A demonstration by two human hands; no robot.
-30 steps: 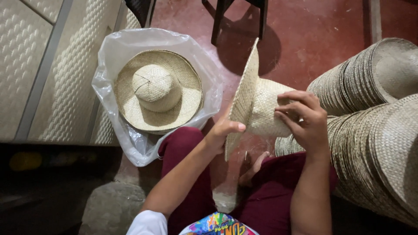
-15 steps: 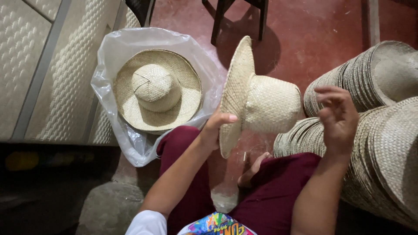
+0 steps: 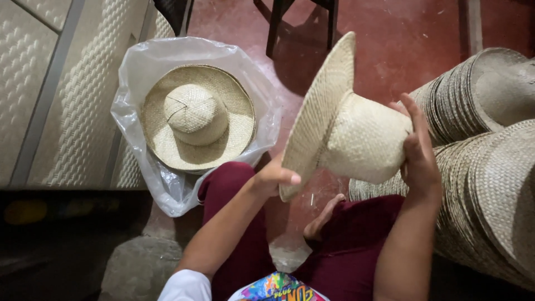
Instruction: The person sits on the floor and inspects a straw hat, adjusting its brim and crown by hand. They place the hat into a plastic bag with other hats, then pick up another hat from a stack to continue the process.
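I hold a pale woven straw hat [image 3: 348,131] on its side above my lap, brim to the left and crown to the right. My left hand [image 3: 273,177] pinches the lower edge of the brim. My right hand [image 3: 418,150] presses flat against the top of the crown, fingers spread upward. A second straw hat [image 3: 196,117] lies crown-up inside an open clear plastic bag [image 3: 139,67] on the floor at the left.
Two tall stacks of nested straw hats [image 3: 490,167] lie on their sides at the right. Dark chair legs [image 3: 276,28] stand on the red floor [image 3: 401,39] at the top. A quilted white panel [image 3: 39,95] fills the left. My legs wear maroon trousers [image 3: 351,251].
The held hat has turned so its crown faces right. My right hand let go briefly, then came back against the crown. My left hand kept hold of the brim.
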